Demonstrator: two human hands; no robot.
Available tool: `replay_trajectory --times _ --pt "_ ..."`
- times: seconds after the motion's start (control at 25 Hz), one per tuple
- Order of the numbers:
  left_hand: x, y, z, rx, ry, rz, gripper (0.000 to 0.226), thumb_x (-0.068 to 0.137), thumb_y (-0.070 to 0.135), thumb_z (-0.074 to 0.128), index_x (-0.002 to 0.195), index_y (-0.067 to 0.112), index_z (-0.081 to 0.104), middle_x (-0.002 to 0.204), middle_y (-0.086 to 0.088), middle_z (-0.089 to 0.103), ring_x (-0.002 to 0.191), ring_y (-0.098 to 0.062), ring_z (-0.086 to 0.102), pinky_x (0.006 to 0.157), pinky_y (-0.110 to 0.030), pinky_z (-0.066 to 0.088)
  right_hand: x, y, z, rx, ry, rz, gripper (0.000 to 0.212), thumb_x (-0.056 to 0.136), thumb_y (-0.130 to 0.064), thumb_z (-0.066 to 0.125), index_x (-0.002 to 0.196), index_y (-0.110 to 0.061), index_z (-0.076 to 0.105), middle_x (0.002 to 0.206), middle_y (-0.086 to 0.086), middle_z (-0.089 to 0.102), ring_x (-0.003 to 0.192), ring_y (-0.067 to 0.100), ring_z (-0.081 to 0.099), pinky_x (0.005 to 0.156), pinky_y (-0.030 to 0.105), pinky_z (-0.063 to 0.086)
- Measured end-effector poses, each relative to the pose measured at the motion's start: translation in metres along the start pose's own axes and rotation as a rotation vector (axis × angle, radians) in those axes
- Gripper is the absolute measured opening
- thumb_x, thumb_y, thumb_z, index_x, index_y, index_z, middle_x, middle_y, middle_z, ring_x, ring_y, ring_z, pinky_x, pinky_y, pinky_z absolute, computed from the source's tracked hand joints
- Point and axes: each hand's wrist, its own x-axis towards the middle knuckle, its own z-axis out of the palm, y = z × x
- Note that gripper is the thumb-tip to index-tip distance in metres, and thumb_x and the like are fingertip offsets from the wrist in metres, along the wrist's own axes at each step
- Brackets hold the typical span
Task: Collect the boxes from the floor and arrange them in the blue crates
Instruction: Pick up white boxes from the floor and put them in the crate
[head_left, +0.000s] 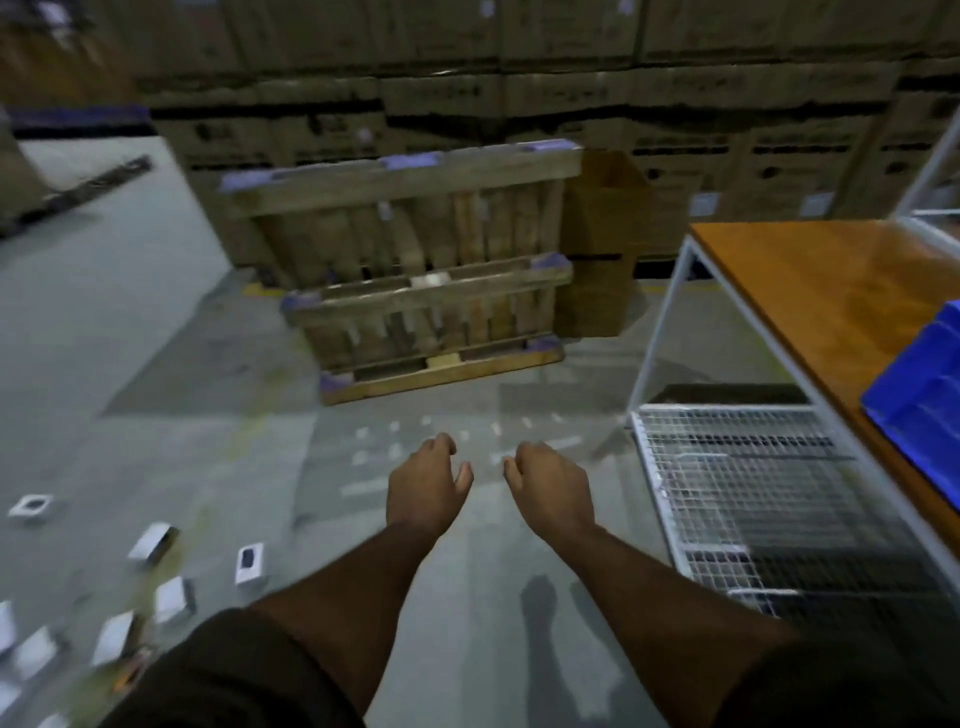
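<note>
Several small white boxes (249, 564) lie scattered on the grey floor at the lower left, some showing a dark printed face. A blue crate (919, 405) sits on the wooden table top at the right edge, only partly in view. My left hand (428, 486) and my right hand (550, 483) hang side by side over bare floor in the middle of the frame. Both hold nothing, with fingers loosely curled and apart. The boxes are well to the left of my hands and the crate well to the right. The picture is blurred by motion.
A white-framed table with a wooden top (810, 291) and a wire mesh lower shelf (737, 478) stands at the right. Two wooden pallets (415, 291) lean ahead beside a cardboard carton (602, 244). Stacked cartons (467, 104) wall off the back.
</note>
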Motion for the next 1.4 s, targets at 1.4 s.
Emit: replay_trajectory --times 1.4 --pt "-0.294 -0.557 -0.263 0.143 0.539 -1.440 0.027 0.094 0.044 0.056 0.110 0.023 0.061 0.099 0.004 0.071 0.093 -0.019 0.068 0.079 -0.030 0.049 -0.128 -0.657 0.264 0.186 -0.583 -1.159 0.027 0.099 -0.039 0.043 0.095 -0.018 0.060 0.098 0.005 0.065 0.088 0.027 0.065 0.068 0.033 0.044"
